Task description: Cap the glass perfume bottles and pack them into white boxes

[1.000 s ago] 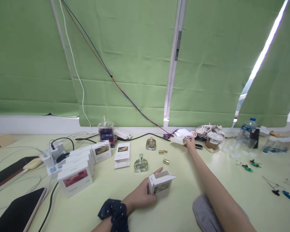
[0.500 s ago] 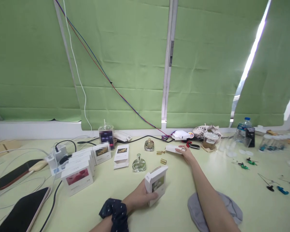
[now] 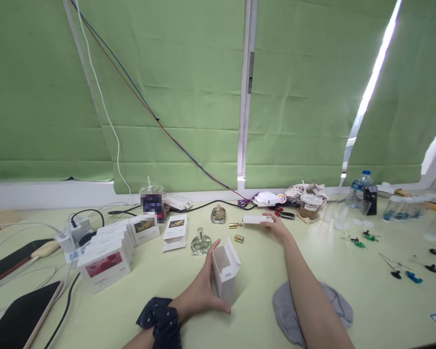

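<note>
My left hand curves around the left side of a small white carton, index finger near its top and thumb at its lower front. The carton stands upright with its top flap lifted, showing a hollow inside. Farther off, my right hand grips the right end of a flat white card piece low over the table; its fingertips are partly hidden. Between the hands are a gold cap and a small gold spray fitting. Two glass perfume bottles, a clear one and an amber one, stand just left.
Several white cartons line up at left near cables and a phone. Another white carton lies behind the bottles. A grey cloth lies beneath my right forearm. Small green clips and a water bottle are at right.
My left hand has turned the carton so its open top faces me and its picture no longer shows. The card piece in my right hand now lies flatter. The view has shifted slightly.
</note>
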{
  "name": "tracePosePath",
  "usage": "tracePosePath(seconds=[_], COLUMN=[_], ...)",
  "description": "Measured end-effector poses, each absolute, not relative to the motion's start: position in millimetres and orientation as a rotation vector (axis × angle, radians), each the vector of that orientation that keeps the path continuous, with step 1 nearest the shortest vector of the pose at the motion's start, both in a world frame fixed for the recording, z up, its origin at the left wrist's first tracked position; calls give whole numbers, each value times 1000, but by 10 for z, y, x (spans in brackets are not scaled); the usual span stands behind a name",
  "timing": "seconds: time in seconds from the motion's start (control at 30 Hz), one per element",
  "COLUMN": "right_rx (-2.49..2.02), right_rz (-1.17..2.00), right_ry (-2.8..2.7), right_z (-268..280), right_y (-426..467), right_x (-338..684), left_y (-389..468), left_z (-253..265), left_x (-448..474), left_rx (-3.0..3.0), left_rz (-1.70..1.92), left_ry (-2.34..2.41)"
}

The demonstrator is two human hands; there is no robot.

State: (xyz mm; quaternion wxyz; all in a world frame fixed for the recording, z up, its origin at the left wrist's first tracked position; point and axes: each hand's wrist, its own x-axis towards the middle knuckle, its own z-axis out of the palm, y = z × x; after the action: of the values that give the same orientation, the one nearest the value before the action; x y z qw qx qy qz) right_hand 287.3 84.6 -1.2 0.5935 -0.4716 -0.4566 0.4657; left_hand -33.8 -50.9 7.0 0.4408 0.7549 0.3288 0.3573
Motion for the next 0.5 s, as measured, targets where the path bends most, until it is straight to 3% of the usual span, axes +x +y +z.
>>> tracePosePath(seconds=[0.5], right_rx=[-638], right_rz=[1300], right_ry=[-839], right_z=[417], right_y=[751], right_x=[2685], left_y=[-445], left_z=[269], left_x=[-513], left_rx=[1855], left_rz=[949], left_ry=[890])
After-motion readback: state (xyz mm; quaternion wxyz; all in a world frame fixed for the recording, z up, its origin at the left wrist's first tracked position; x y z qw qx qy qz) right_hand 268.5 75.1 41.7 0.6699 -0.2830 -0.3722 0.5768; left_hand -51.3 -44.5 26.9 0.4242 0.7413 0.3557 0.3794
